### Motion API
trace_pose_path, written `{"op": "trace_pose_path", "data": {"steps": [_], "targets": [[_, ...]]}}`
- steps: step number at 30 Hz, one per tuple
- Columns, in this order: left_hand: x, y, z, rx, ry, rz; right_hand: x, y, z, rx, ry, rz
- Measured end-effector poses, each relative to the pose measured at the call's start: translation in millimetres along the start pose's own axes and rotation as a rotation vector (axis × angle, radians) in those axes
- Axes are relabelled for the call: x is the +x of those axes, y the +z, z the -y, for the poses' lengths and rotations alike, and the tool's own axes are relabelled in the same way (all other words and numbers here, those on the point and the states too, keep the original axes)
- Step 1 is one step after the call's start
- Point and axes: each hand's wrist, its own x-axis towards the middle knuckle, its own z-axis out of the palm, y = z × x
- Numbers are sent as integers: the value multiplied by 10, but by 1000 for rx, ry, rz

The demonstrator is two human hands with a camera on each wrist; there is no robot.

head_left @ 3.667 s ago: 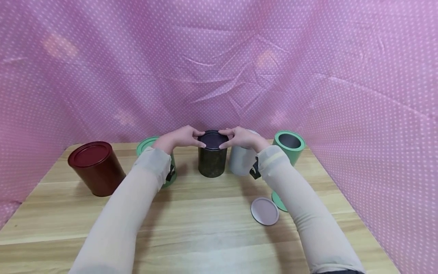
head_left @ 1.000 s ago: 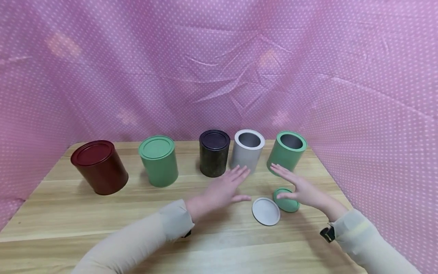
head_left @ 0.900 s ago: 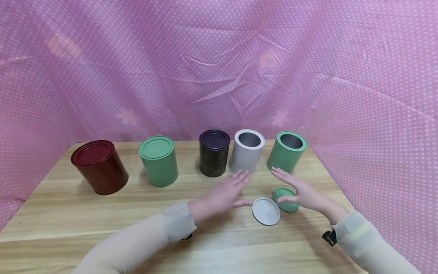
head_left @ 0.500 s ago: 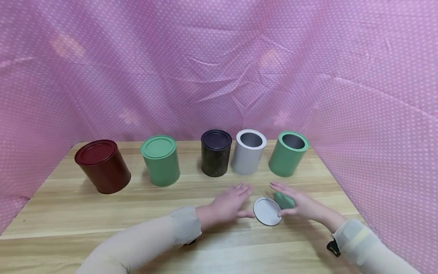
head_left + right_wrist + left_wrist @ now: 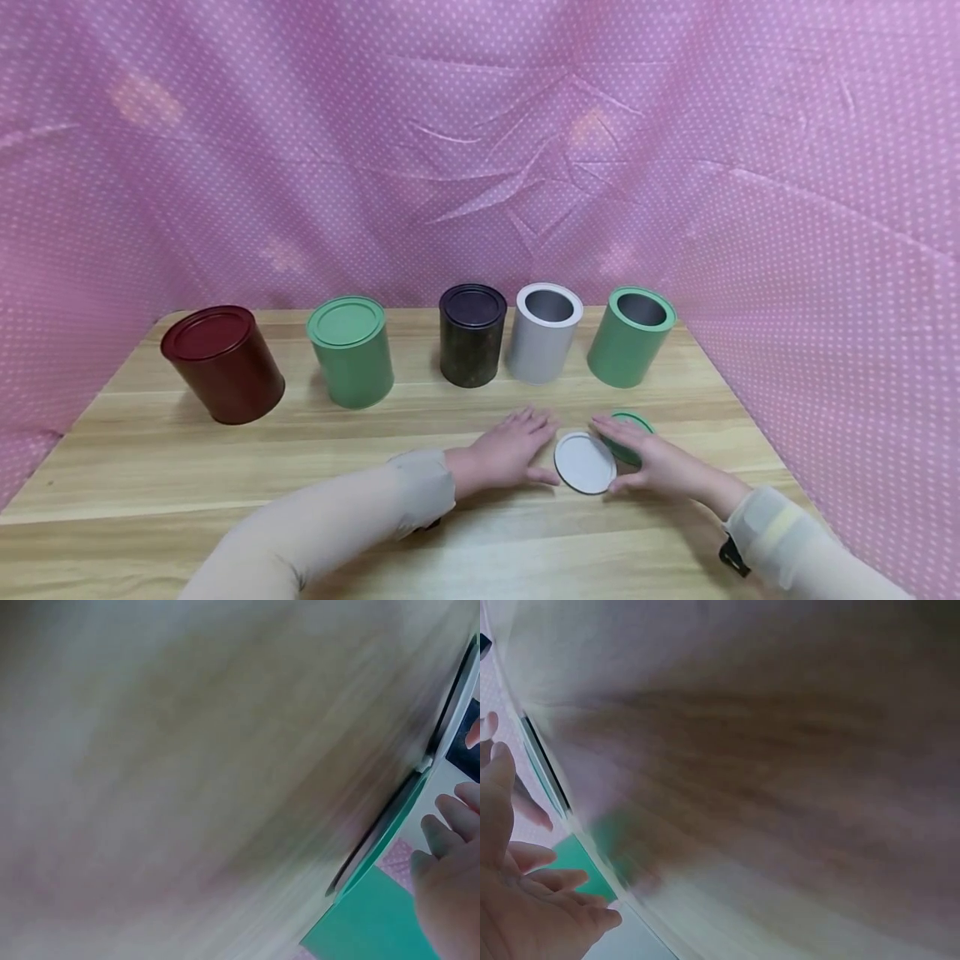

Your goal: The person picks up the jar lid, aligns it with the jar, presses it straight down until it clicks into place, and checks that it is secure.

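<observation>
Head view: left hand [image 5: 506, 451] and right hand [image 5: 651, 463] reach low over the table, fingers extended, thumbs spread away from them, nothing held in either grasp. Between the two hands lies the white lid [image 5: 585, 464], each thumb just beside its rim; whether either thumb touches it cannot be told. Adjoining it on the right is the green lid [image 5: 622, 453], partly covered by the fingers of the right hand. Beyond the hands stand, from right to left, an uncovered green can [image 5: 627, 350], an uncovered white can [image 5: 540, 354], a lidded black can [image 5: 472, 354], a lidded green can [image 5: 356, 371] and, farthest left, a lidded dark red can [image 5: 238, 379]. All rest on the wood-grained table [image 5: 187, 475], with pink dotted cloth [image 5: 450, 183] hanging behind and at both sides.
</observation>
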Motion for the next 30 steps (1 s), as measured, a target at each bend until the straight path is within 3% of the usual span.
{"op": "trace_pose_path", "data": {"steps": [7,11,17,30], "targets": [[54,39,-13,67,43,22,-16,29,-14,2,15,16],[98,48,-38,56,47,31,-24,39,-13,4,3,17],[143,47,-59,-3,14,61,9,51,10,-40,0,23],[176,63,-112,33,-39,46,45,56,39,-93,8,17]]}}
